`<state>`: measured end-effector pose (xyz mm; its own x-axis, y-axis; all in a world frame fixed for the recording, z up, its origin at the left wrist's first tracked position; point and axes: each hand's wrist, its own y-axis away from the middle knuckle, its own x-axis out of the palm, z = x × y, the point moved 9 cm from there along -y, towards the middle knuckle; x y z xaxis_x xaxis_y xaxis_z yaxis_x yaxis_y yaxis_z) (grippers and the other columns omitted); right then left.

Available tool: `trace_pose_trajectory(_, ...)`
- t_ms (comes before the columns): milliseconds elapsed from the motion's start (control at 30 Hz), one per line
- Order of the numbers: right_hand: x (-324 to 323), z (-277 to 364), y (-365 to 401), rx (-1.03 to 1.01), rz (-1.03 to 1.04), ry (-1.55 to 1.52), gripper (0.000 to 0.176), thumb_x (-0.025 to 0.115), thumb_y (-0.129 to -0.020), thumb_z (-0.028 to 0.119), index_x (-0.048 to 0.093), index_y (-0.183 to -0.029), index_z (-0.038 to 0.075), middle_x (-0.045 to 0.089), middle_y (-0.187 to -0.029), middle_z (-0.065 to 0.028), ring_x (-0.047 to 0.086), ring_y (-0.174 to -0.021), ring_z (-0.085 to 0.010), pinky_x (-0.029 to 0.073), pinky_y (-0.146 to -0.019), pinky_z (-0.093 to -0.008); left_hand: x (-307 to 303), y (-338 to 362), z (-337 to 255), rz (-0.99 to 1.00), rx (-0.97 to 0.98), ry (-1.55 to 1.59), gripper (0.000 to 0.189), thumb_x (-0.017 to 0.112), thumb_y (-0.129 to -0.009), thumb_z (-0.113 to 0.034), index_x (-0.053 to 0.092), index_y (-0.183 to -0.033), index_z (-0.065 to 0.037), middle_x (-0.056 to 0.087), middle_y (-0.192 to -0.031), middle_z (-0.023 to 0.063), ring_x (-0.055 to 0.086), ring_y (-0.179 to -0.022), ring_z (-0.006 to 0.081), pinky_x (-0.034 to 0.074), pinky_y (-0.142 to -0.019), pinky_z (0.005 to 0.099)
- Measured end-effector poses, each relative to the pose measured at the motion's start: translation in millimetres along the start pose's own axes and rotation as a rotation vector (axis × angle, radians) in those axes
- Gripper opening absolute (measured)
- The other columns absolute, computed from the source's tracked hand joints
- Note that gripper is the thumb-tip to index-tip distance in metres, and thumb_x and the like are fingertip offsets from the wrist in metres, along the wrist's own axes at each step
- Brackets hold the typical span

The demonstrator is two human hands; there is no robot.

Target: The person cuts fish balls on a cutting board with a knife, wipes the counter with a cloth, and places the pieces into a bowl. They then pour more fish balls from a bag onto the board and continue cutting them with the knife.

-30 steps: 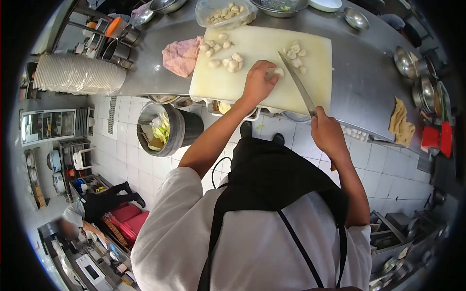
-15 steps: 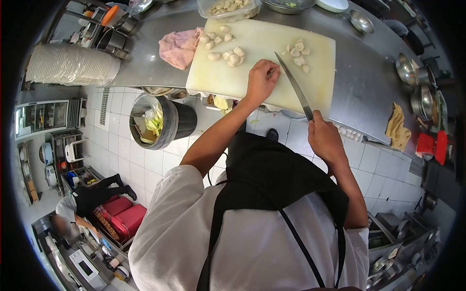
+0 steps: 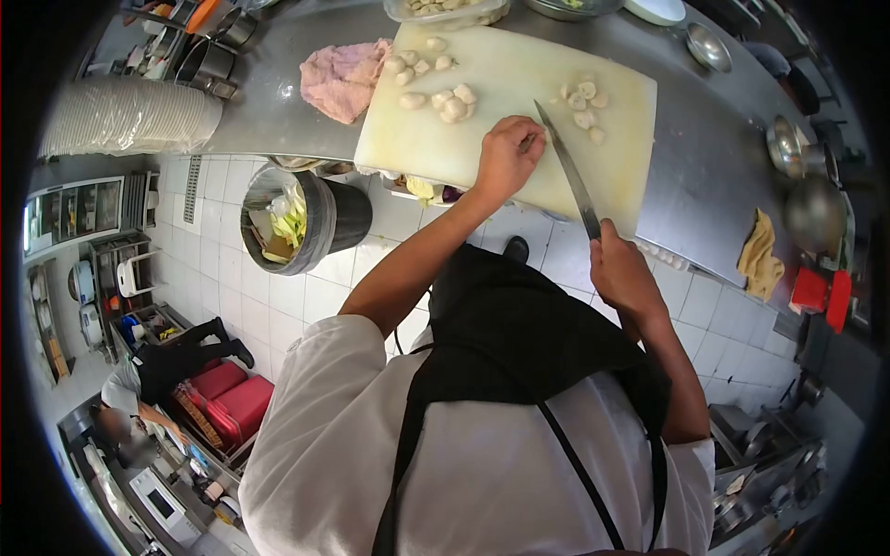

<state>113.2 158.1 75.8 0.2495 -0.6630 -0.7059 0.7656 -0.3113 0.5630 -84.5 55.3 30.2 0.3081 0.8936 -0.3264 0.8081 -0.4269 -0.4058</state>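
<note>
Steel knife (image 3: 572, 173) sits in the right grip (image 3: 625, 271) — any lettering too small.

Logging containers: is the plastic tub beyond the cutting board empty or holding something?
Holding something: pale pieces show inside the plastic tub. How full, cannot tell: the frame crops it.

Board (image 3: 514, 69) on a metal surface (image 3: 695, 176)

Just left of the board lies 1 pink cloth (image 3: 343, 79); well right, 1 tan cloth (image 3: 760, 258). A tub (image 3: 464, 19), a plate (image 3: 657, 10) and a small bowl (image 3: 709, 48) stand along the far side.
</note>
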Motion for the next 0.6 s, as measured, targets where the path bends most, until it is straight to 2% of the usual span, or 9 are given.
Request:
trace_pose_trajectory(100,14.4,-12.9,-16.6,0.01,0.01,-0.054,0.026,0.046,-0.102,0.017,0.048,-0.118,-0.004,0.066,-0.093,-0.0362,0.063,-0.095,-0.0543,0.047,-0.085,-0.0602,1.2,-4.5,-4.9,0.008,0.027,-0.008,0.011,0.072,-0.085,0.001,0.072,-0.096,0.004,0.072,-0.098,0.0141,0.071,-0.076,0.0241,0.059,-0.069,0.0321)
trace_pose_trajectory(233,2.9,-16.7,-28.4,-0.015,-0.009,-0.112,0.027,0.047,-0.102,0.019,0.048,-0.117,-0.003,0.066,-0.091,-0.0354,0.063,-0.094,-0.0533,0.047,-0.084,-0.0595,4.1,-1.7,-8.7,0.01,0.074,-0.051,0.012,0.073,-0.085,0.0,0.073,-0.097,0.002,0.071,-0.099,0.015,0.071,-0.079,0.0273,0.059,-0.07,0.0331)
trace_pose_trajectory(367,-19.3,-7.0,-19.2,-0.066,-0.195,-0.047,0.025,0.048,-0.102,0.019,0.049,-0.116,-0.002,0.066,-0.088,-0.0327,0.063,-0.089,-0.053,0.048,-0.081,-0.0596,-2.7,0.0,-22.0,0.018,0.09,-0.094,0.014,0.075,-0.084,-0.002,0.074,-0.098,0.001,0.071,-0.101,0.0154,0.07,-0.083,0.0304,0.058,-0.074,0.0346)
trace_pose_trajectory(400,-28.3,-0.3,-9.0,-0.061,-0.204,-0.025,0.025,0.047,-0.103,0.019,0.049,-0.116,-0.002,0.066,-0.088,-0.0323,0.063,-0.089,-0.0532,0.047,-0.081,-0.0597,-8.9,-4.2,-29.1,0.015,0.134,-0.108,0.014,0.076,-0.083,-0.003,0.074,-0.097,0.0,0.071,-0.102,0.016,0.07,-0.089,0.0319,0.057,-0.08,0.0365)
trace_pose_trajectory(500,-24.8,2.2,8.1,-0.109,-0.18,-0.026,0.024,0.047,-0.103,0.02,0.049,-0.115,-0.001,0.066,-0.09,-0.0328,0.062,-0.09,-0.0534,0.046,-0.081,-0.0606,-42.1,-40.4,-37.7,-0.051,0.248,-0.273,0.015,0.076,-0.082,-0.004,0.075,-0.096,-0.001,0.071,-0.102,0.0154,0.069,-0.096,0.0328,0.056,-0.085,0.0399)
trace_pose_trajectory(600,-4.5,1.7,17.0,-0.153,-0.113,-0.087,0.027,0.047,-0.102,0.022,0.051,-0.117,0.0,0.065,-0.089,-0.033,0.061,-0.089,-0.0536,0.045,-0.08,-0.0609,-74.7,-87.7,-17.0,-0.025,0.117,-0.647,0.025,0.079,-0.079,-0.013,0.074,-0.102,-0.003,0.068,-0.11,0.0176,0.068,-0.1,0.036,0.055,-0.09,0.0435)
